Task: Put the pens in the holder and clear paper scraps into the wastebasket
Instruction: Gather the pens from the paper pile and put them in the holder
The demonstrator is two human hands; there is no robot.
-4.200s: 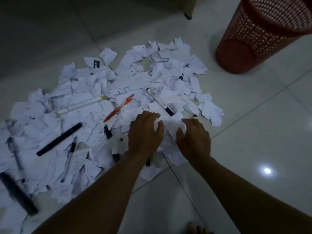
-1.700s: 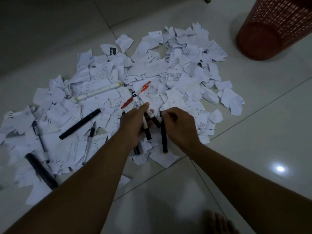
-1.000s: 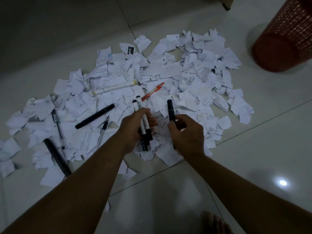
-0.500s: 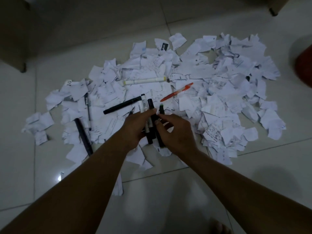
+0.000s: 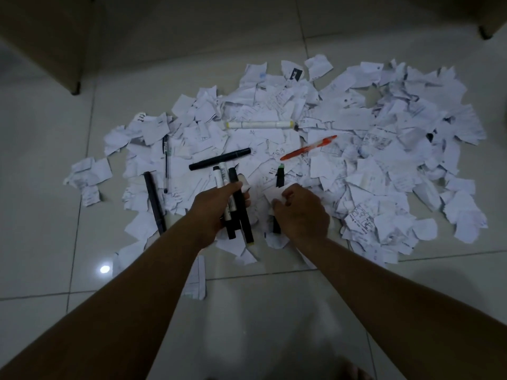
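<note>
You're gathering pens: your left hand point(image 5: 216, 204) clenches a bundle of markers point(image 5: 233, 204), your right hand point(image 5: 301, 212) pinches the green-tipped marker point(image 5: 279, 176) among the near paper scraps point(image 5: 384, 160). Next, probably add it to the bundle.

paper scraps point(image 5: 356, 149) littering the middle floor, bare tiles point(image 5: 260, 311) near the feet, furniture leg point(image 5: 74, 90) far left

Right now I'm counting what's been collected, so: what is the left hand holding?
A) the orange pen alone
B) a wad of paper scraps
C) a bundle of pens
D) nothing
C: the left hand is closed around a bundle of pens, black and white ones, while the orange pen lies apart on the paper scraps.
</note>
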